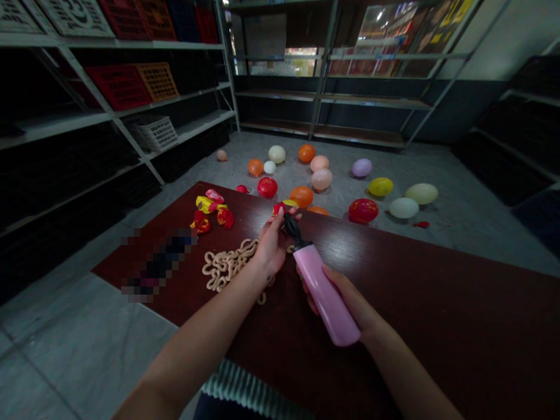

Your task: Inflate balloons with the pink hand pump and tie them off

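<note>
My right hand (336,291) is wrapped round a pink hand pump (326,294) with a black nozzle (292,227), tilted up to the left over the dark red table (394,262). At the nozzle's tip, my left hand (272,242) pinches a small red balloon (278,209) with yellow markings. Whether the balloon's neck is round the nozzle is too small to tell. A tangled heap of beige loops (227,265) lies left of my left wrist, partly hidden by my forearm. Red, yellow and pink crumpled pieces (212,207) lie near the table's far left corner.
A pixelated dark object (161,265) lies on the table's left part. Beyond the far edge, several inflated balloons, including a red one (363,210) and a purple one (362,168), rest on the grey floor (210,175). Shelves with crates (155,133) stand left and behind.
</note>
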`<state>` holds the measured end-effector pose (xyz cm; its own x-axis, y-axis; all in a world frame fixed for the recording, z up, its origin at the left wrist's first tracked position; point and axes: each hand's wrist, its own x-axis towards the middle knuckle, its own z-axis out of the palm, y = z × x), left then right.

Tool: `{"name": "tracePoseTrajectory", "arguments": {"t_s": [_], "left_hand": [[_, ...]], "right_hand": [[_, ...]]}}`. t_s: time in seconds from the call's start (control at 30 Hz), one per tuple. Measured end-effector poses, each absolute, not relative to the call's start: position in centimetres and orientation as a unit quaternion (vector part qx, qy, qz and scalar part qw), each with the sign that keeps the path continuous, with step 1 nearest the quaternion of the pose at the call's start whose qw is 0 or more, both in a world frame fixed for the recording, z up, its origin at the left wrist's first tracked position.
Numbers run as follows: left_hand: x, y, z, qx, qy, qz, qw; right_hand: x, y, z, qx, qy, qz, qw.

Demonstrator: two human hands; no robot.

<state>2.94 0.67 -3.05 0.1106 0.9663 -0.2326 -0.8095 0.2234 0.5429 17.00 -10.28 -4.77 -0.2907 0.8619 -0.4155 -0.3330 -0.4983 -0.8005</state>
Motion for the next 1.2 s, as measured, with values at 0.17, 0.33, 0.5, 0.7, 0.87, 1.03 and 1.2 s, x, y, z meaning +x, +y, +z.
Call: {"name": "tracePoseTrajectory", "arguments": {"t_s": [0.17,0.33,0.5,0.7,0.87,1.03,1.2], "left_hand": [[3.5,0.3,-3.9,0.179,0.309,0.565,0.744],[3.1,0.6,-4.6,0.236,0.351,0.548,0.722],[2.6,0.8,-3.9,0.262,0.308,0.499,0.766],[2.3,1.1,-2.9,0.242,0.267,0.522,0.773],[2.2,1.1,-3.5,0.290,0.246,0.483,0.789],[1.6,1.4,-3.6,0.312,0.215,0.459,0.804],[1.1,1.5,-2.7,0.229,0.172,0.437,0.853]], "right_hand": [[17.1,-10.3,-4.9,-0.440,-0.277,0.751,0.407],[17.1,-10.2,-4.8,-0.458,-0.281,0.740,0.404],[17.5,-10.3,-4.7,-0.465,-0.309,0.731,0.393],[17.9,-10.3,-4.4,-0.439,-0.358,0.741,0.360],[18.1,-10.3,-4.5,-0.455,-0.339,0.735,0.371],[18.5,-10.4,-4.5,-0.472,-0.308,0.737,0.373],[18.4,-10.5,-4.0,-0.492,-0.333,0.721,0.356]]}}
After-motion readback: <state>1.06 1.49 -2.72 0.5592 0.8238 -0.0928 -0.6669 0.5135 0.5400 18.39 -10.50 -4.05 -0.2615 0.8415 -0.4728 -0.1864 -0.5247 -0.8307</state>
